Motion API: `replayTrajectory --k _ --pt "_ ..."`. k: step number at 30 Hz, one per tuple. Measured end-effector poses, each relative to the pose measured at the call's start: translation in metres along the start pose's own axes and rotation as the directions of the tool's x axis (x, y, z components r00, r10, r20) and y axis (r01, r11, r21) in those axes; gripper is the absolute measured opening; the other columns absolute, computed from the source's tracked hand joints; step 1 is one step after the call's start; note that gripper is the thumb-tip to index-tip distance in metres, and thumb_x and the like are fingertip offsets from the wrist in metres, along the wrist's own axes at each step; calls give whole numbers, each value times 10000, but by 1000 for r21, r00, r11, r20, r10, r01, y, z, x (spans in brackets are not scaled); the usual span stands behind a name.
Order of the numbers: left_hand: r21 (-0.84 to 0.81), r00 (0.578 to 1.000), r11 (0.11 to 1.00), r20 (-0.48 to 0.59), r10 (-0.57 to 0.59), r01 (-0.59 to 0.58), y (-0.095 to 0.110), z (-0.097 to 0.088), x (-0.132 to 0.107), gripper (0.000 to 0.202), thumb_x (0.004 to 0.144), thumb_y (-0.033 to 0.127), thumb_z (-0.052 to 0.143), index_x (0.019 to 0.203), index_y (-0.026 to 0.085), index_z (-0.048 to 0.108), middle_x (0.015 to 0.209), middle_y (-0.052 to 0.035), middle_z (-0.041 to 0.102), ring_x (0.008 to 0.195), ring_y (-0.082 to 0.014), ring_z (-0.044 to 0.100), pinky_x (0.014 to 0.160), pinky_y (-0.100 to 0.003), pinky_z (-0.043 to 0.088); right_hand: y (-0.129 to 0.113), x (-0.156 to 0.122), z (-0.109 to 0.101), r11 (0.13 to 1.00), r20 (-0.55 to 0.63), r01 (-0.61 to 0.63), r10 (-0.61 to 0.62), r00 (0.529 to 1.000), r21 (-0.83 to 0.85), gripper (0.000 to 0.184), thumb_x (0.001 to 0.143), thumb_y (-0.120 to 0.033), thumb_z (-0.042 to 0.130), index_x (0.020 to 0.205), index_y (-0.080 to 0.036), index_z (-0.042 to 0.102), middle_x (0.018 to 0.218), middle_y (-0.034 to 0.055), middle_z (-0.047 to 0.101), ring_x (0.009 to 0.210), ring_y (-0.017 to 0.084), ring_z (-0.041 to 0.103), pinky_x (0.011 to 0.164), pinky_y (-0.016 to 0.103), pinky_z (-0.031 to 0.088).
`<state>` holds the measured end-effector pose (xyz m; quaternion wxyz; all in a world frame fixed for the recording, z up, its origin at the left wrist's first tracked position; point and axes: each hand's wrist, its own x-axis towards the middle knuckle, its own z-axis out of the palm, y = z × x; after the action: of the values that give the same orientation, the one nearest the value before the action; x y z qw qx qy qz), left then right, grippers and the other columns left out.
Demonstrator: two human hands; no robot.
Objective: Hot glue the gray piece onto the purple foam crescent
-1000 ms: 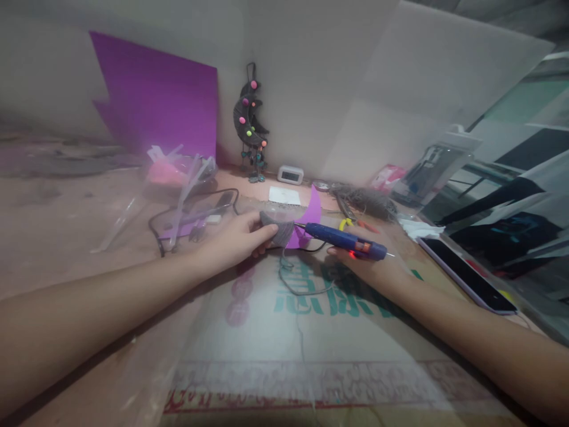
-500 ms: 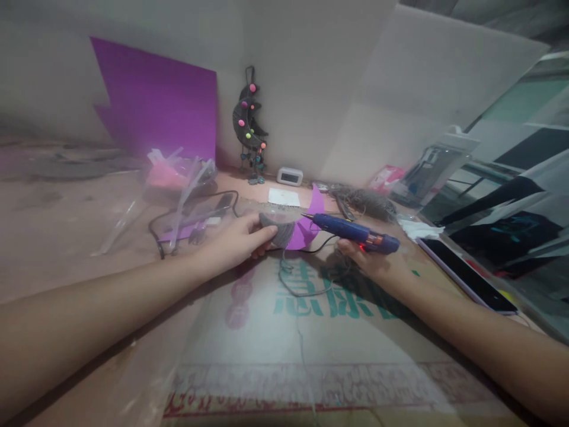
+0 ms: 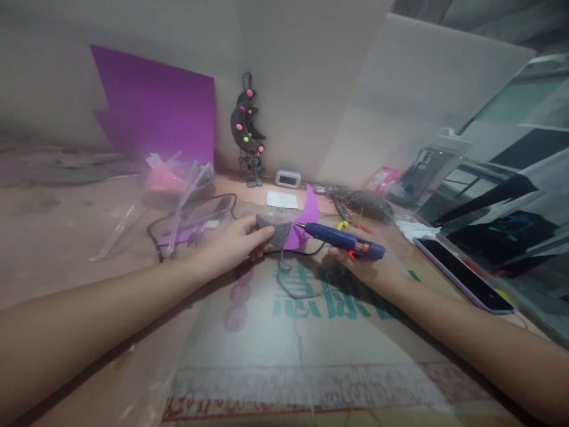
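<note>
My left hand (image 3: pixel 233 240) pinches a purple crescent-shaped card piece (image 3: pixel 306 216) whose near end is wrapped in grey yarn (image 3: pixel 276 228). My right hand (image 3: pixel 362 268) grips a blue hot glue gun (image 3: pixel 344 241) with a red light on; its nozzle touches the purple card just right of the yarn wrap. A loose strand of grey yarn (image 3: pixel 299 290) trails from the piece onto a flattened cardboard sheet (image 3: pixel 311 332) with green print. The glue gun's black cord (image 3: pixel 186 216) runs off to the left.
A purple card sheet (image 3: pixel 160 107) leans on the wall. A finished dark moon ornament (image 3: pixel 246 127) with pompoms hangs beside it. A plastic bag (image 3: pixel 173 178), a small white clock (image 3: pixel 287 178), a heap of grey yarn (image 3: pixel 362 201) and a phone (image 3: pixel 462 273) lie around.
The glue gun dipped back down and left, so its nozzle again meets the purple piece beside the yarn wrap. My left hand has kept its hold.
</note>
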<state>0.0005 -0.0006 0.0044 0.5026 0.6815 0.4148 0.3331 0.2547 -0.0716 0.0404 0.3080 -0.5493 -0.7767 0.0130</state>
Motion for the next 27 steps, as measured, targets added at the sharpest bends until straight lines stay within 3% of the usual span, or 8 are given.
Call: replayTrajectory --k 4,17,27 --pt "-30 1000 999 -16 11 -12 2 0 -1 304 803 458 581 724 171 520 573 9 559 480 -106 510 436 -211 364 -4 0 -3 999 69 -38 37 997 24 220 810 -403 592 715 -206 583 666 10 612 621 160 566 579 271 438" --pt "41 1000 999 -10 -7 8 -3 -1 1 340 836 500 540 739 177 502 587 23 548 495 -100 520 453 -214 374 -4 -1 -1 1000 -6 6 -6 1000 -30 299 810 -454 580 649 -218 492 597 -11 549 553 144 521 530 262 420" --pt "1 1000 1000 -8 0 1 -2 -1 0 330 828 490 555 746 173 512 597 17 557 494 -100 515 454 -212 376 -3 -1 0 997 32 -72 72 997 -7 261 781 -407 608 640 -220 494 592 -23 539 542 139 514 523 270 412"
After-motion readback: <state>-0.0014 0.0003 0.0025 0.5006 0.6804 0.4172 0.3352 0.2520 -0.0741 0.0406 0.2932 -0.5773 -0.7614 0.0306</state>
